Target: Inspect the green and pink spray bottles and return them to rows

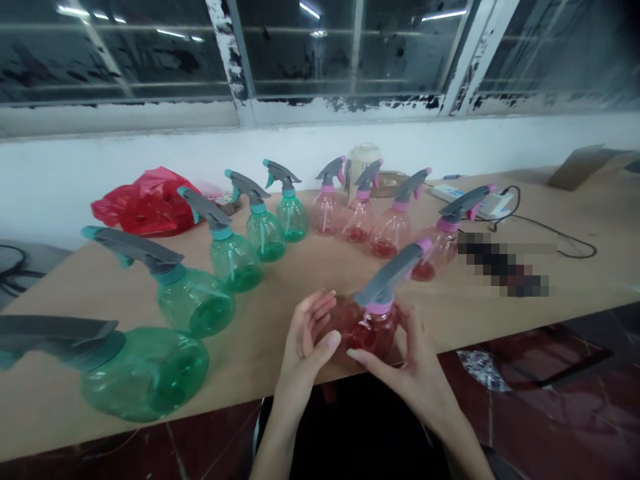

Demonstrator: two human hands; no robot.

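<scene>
A pink spray bottle (373, 320) with a grey trigger head stands at the table's front edge, cupped between both hands. My left hand (307, 340) curves round its left side, thumb against the body. My right hand (407, 367) wraps its right side and front. An arc of other spray bottles stands behind: several green ones (193, 297) at the left and several pink ones (395, 223) at the right.
A red plastic bag (145, 203) lies at the back left by the white wall. A cream jar (364, 167), a white power strip (493, 199) and a black cable (560, 237) sit at the back right. Cardboard (585, 163) leans far right.
</scene>
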